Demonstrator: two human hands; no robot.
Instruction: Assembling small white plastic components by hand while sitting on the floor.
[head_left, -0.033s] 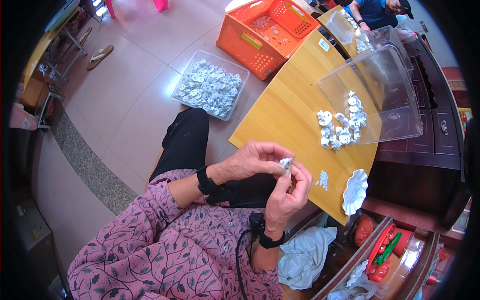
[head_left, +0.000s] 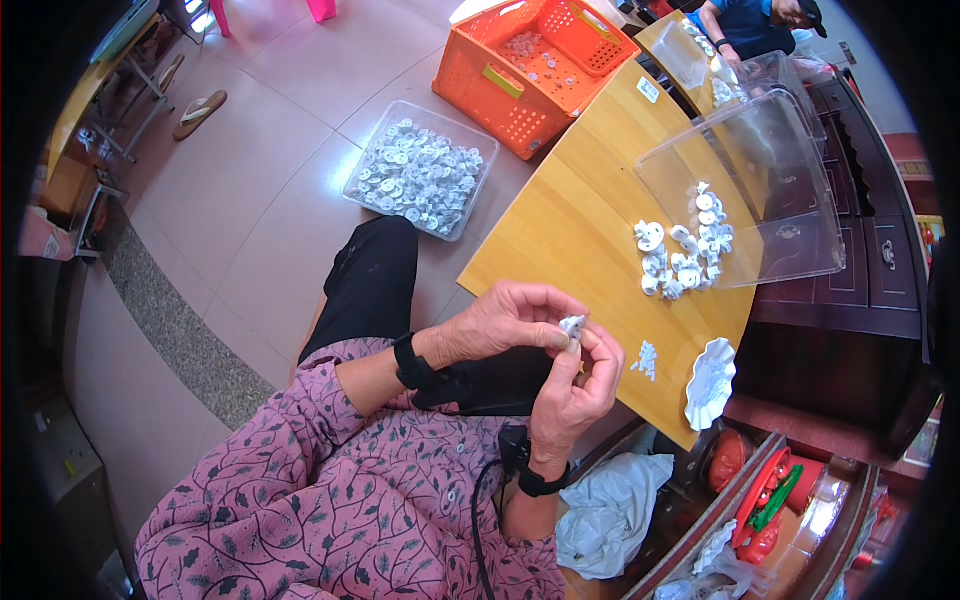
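Observation:
My left hand (head_left: 505,320) and my right hand (head_left: 580,385) meet just above my lap, at the near edge of a wooden table (head_left: 570,220). Together their fingertips pinch a small white plastic part (head_left: 573,325). A black band sits on each wrist. Farther out on the table, a pile of similar white parts (head_left: 680,250) lies at the mouth of a clear plastic bin (head_left: 770,190) tipped on its side. A small white piece (head_left: 645,360) and a white scalloped dish (head_left: 710,382) lie near the table's right corner.
On the tiled floor stand a clear tray (head_left: 420,172) full of white parts and an orange crate (head_left: 530,60) holding several more. Another person (head_left: 750,20) sits at the far end. A dark cabinet (head_left: 850,280) is at the right, a sandal (head_left: 200,113) far left.

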